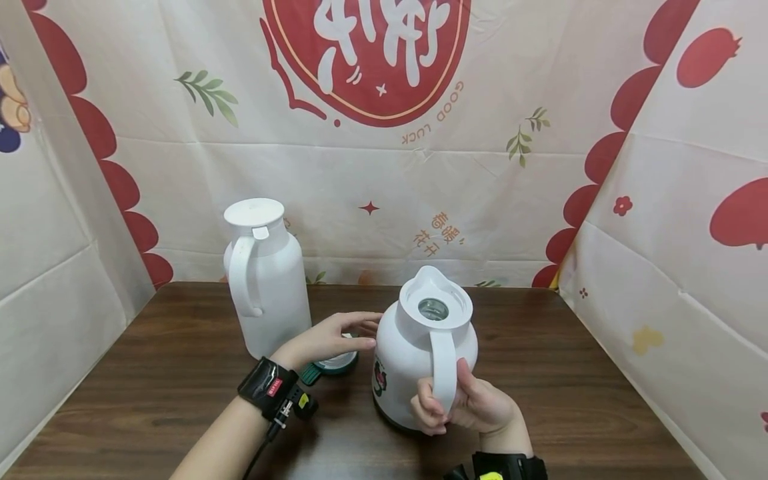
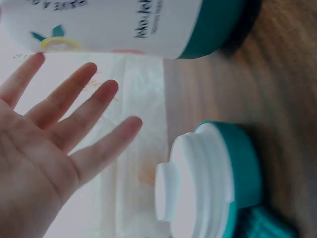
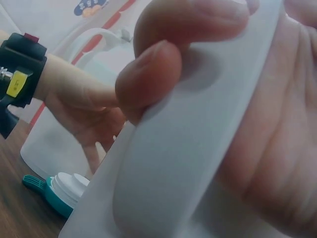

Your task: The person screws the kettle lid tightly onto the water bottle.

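A round white thermos jug stands on the table with its mouth uncovered, showing the shiny liner inside. My right hand grips its handle, fingers curled round it in the right wrist view. My left hand reaches toward the jug's left side with fingers spread and fairly straight; the left wrist view shows nothing in the palm. Whether its fingertips touch the jug, I cannot tell. Under that hand lies a green-and-white lid, partly hidden in the head view, its white threaded side facing up.
A taller white thermos jug, capped and with its handle toward me, stands at the back left. The brown wooden table meets a printed cloth backdrop behind and at both sides.
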`<state>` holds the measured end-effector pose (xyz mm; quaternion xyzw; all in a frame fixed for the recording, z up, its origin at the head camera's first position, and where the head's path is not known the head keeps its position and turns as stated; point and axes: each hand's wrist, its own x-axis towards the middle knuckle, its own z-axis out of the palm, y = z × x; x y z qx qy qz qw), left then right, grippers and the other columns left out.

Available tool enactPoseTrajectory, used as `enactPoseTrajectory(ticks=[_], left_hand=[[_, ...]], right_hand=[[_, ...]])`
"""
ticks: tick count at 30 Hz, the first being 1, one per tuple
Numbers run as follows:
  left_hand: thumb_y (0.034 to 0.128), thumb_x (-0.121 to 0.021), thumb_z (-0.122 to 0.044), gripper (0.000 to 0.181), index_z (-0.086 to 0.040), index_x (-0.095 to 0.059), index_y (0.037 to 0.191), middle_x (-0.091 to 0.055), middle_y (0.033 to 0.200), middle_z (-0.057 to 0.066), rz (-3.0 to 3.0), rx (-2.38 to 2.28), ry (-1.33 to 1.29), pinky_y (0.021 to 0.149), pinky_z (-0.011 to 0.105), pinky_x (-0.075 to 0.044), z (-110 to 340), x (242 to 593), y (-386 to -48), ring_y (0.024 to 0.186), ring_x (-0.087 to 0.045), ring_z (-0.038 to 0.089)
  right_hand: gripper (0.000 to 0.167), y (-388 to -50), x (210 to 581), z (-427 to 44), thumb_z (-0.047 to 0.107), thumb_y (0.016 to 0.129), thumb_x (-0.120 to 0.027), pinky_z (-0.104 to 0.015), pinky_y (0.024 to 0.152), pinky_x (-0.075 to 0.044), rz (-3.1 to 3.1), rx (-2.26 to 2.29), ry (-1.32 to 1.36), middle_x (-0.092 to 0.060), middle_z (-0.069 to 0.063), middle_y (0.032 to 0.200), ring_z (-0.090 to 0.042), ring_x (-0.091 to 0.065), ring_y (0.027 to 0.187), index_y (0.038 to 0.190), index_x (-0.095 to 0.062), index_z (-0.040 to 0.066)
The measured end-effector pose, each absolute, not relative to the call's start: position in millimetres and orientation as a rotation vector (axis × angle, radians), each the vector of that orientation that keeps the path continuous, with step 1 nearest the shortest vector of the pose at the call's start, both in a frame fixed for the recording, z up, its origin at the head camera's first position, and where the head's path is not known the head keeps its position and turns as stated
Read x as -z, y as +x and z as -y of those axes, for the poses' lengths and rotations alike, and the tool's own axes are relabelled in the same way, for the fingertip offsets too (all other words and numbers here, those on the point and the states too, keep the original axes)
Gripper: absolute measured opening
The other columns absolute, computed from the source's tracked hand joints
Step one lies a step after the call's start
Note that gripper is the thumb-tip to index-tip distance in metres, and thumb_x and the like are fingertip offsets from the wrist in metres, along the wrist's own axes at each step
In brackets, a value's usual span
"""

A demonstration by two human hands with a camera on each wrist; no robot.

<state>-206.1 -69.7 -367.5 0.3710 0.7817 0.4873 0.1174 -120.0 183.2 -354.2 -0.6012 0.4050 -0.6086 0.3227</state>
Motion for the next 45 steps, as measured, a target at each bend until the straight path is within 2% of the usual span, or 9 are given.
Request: enactPoseTrajectory(ticks=[6, 12, 16, 20, 23, 34, 45], left_hand=[[0.0916, -0.065, -0.034, 0.044, -0.014, -0.059, 0.131, -0.061, 0.123, 0.004, -2.517, -1.323, 1.018, 0.093, 0.046, -0.044, 71.9, 359.3, -208.3, 0.115, -0.055, 0.024], [0.0892, -0.067, -0.035, 0.047, -0.014, -0.059, 0.130, -0.057, 0.129, 0.005, -2.745, -1.241, 0.851, 0.098, 0.048, -0.040, 69.1, 357.1, -207.3, 0.124, -0.048, 0.024], [0.0869, -0.068, -0.043, 0.057, -0.016, -0.054, 0.136, -0.050, 0.136, 0.009, -2.896, -1.066, 0.752, 0.098, 0.050, -0.039, 68.1, 364.1, -207.9, 0.127, -0.043, 0.029], [0.0817, -0.069, -0.053, 0.071, -0.018, -0.049, 0.141, -0.046, 0.137, 0.014, -2.989, -0.845, 0.684, 0.091, 0.057, -0.042, 68.0, 377.0, -210.3, 0.124, -0.042, 0.038], [0.0781, -0.072, -0.055, 0.079, -0.018, -0.046, 0.143, -0.045, 0.136, 0.017, -2.998, -0.746, 0.649, 0.087, 0.060, -0.043, 67.9, 386.8, -212.3, 0.122, -0.041, 0.042], [0.0728, -0.080, -0.045, 0.080, -0.014, -0.049, 0.140, -0.048, 0.130, 0.022, -2.981, -0.659, 0.603, 0.080, 0.057, -0.047, 66.0, 404.4, -213.8, 0.113, -0.046, 0.044], [0.0679, -0.085, -0.033, 0.079, -0.011, -0.052, 0.137, -0.051, 0.123, 0.021, -3.001, -0.642, 0.581, 0.077, 0.052, -0.048, 64.3, 410.6, -214.2, 0.106, -0.048, 0.040]], right_hand=[[0.068, -119.6, 353.8, -183.5, 0.056, 0.095, 0.004, -0.037, 0.051, -0.029, -1.055, 1.600, -1.572, -0.025, -0.013, 0.070, -0.025, -0.028, 0.059, 0.083, -0.025, -0.004], [0.068, -118.9, 352.7, -183.4, 0.056, 0.095, 0.004, -0.038, 0.051, -0.027, -1.058, 1.591, -1.583, -0.025, -0.013, 0.069, -0.026, -0.028, 0.059, 0.082, -0.025, -0.004], [0.068, -118.4, 352.6, -183.0, 0.056, 0.095, 0.005, -0.037, 0.051, -0.028, -1.061, 1.592, -1.589, -0.025, -0.013, 0.069, -0.026, -0.028, 0.059, 0.083, -0.024, -0.004], [0.068, -118.3, 353.1, -182.9, 0.056, 0.095, 0.005, -0.037, 0.052, -0.028, -1.062, 1.593, -1.592, -0.024, -0.013, 0.070, -0.027, -0.028, 0.059, 0.082, -0.025, -0.003], [0.068, -118.3, 353.6, -183.2, 0.057, 0.094, 0.005, -0.037, 0.052, -0.028, -1.066, 1.591, -1.584, -0.025, -0.013, 0.070, -0.027, -0.028, 0.059, 0.083, -0.024, -0.003], [0.067, -118.8, 353.6, -183.3, 0.057, 0.094, 0.005, -0.038, 0.055, -0.027, -1.085, 1.583, -1.575, -0.025, -0.014, 0.071, -0.028, -0.026, 0.059, 0.083, -0.024, -0.003], [0.067, -118.4, 353.3, -183.8, 0.056, 0.095, 0.005, -0.038, 0.055, -0.027, -1.092, 1.596, -1.584, -0.025, -0.013, 0.070, -0.026, -0.026, 0.059, 0.083, -0.025, -0.003]])
